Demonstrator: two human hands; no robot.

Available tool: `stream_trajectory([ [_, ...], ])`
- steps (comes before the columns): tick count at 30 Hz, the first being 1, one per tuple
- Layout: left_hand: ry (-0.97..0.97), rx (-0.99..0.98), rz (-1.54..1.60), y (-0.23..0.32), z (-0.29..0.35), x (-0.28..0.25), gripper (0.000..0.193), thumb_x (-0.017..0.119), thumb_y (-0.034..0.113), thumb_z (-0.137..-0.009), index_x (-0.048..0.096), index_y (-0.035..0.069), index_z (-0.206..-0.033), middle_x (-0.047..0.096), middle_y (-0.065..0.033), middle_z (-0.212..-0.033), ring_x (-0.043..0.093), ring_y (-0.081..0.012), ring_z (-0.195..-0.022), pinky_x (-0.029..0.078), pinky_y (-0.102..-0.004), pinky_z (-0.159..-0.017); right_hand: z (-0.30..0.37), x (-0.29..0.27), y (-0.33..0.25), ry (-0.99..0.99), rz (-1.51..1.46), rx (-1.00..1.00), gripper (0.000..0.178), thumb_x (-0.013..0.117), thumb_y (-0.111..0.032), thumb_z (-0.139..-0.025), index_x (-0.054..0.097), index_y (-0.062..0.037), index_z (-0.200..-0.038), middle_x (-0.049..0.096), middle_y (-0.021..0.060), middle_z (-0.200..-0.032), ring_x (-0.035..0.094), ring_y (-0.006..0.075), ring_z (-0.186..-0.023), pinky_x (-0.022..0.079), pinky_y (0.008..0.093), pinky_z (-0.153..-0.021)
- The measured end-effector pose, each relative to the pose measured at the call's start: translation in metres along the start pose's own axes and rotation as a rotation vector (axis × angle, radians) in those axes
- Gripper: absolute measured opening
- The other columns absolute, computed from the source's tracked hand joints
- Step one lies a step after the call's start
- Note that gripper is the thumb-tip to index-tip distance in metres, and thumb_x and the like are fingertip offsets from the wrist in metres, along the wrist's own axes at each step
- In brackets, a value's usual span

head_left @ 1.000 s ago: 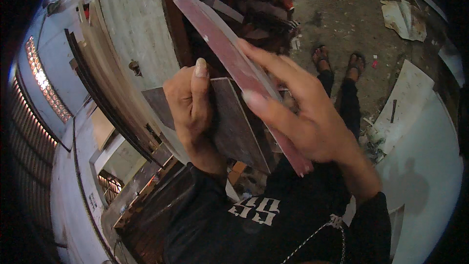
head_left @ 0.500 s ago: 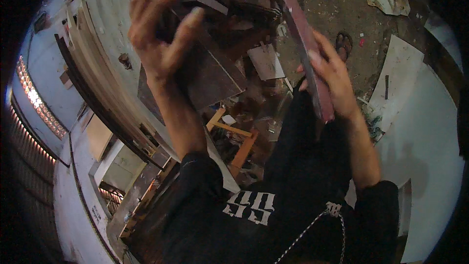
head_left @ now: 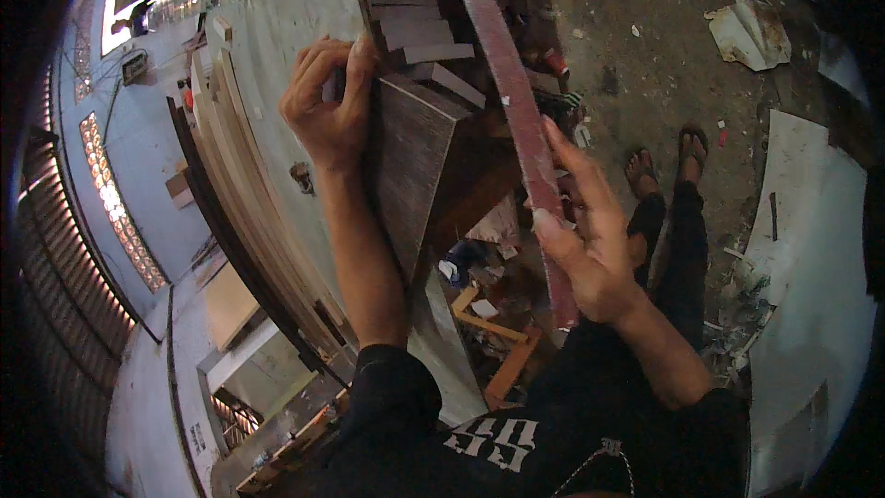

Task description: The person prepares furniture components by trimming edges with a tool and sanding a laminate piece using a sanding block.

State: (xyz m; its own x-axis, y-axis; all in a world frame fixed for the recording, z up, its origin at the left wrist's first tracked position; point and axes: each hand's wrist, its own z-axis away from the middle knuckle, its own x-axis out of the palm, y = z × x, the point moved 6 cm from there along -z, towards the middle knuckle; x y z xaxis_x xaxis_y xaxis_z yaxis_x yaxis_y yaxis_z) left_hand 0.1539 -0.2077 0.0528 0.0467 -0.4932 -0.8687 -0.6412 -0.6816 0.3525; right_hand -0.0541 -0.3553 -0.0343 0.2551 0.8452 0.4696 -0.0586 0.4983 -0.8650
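My right hand (head_left: 595, 263) clamps the red bar (head_left: 514, 106), right of the dark board (head_left: 413, 161). My left hand (head_left: 327, 111), apart from the right, curls at the board's far left corner; I cannot tell whether it grips.

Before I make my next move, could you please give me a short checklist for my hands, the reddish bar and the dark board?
1. Reddish bar held in the right hand: ok, thumb and fingers are around it.
2. Bar apart from the dark board: ok, a gap shows between them in this view.
3. Left hand firm on the board: cannot tell; it is curled at the board's upper end, but the contact is unclear.
4. Floor beside the legs free of scraps: not ok, some lie to their right.
5. Back of the bar sound: cannot tell, it faces away.
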Motion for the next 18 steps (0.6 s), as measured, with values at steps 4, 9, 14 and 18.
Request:
stream_trajectory([
  [4, 0.025, -0.119, 0.012, -0.011, 0.0, -0.003, 0.015, 0.072, 0.01, -0.086, 0.067, -0.001, -0.076, 0.066, -0.0076, -0.075, 0.06, -0.017, -0.074, 0.046, -0.0296, -0.073, -0.016, 0.016, 0.005, 0.039, 0.008, -0.088, 0.064, 0.061, -0.024, -0.092, 0.038, 0.0035, -0.145, 0.052, 0.0198, -0.122, 0.053, 0.0269, -0.111, 0.039, 0.0359, -0.099],
  [9, -0.009, -0.219, 0.034, -0.02, 0.0, 0.003, 0.021, 0.07, 0.011, -0.088, 0.063, -0.002, -0.074, 0.062, -0.0065, -0.072, 0.056, -0.0148, -0.071, 0.043, -0.0277, -0.069, -0.031, 0.017, 0.012, 0.124, -0.039, -0.084, 0.064, 0.059, -0.025, -0.093, 0.036, 0.0041, -0.146, 0.051, 0.021, -0.124, 0.053, 0.0277, -0.113, 0.039, 0.0349, -0.099],
  [14, -0.011, -0.24, 0.04, -0.023, 0.001, 0.003, 0.024, 0.069, 0.012, -0.089, 0.06, -0.002, -0.072, 0.059, -0.0057, -0.07, 0.053, -0.0143, -0.069, 0.043, -0.0278, -0.068, -0.048, 0.018, 0.011, 0.133, -0.045, -0.091, 0.064, 0.059, -0.023, -0.092, 0.036, 0.0039, -0.146, 0.051, 0.021, -0.125, 0.053, 0.0276, -0.114, 0.038, 0.0345, -0.1],
  [18, -0.021, -0.269, 0.086, -0.025, 0.002, 0.005, 0.024, 0.069, 0.012, -0.089, 0.06, -0.002, -0.072, 0.059, -0.0059, -0.069, 0.053, -0.0146, -0.069, 0.042, -0.0278, -0.068, -0.056, 0.021, 0.007, 0.115, -0.022, -0.123, 0.065, 0.061, -0.021, -0.091, 0.037, 0.0037, -0.146, 0.052, 0.0208, -0.124, 0.053, 0.0274, -0.114, 0.039, 0.0345, -0.1],
])
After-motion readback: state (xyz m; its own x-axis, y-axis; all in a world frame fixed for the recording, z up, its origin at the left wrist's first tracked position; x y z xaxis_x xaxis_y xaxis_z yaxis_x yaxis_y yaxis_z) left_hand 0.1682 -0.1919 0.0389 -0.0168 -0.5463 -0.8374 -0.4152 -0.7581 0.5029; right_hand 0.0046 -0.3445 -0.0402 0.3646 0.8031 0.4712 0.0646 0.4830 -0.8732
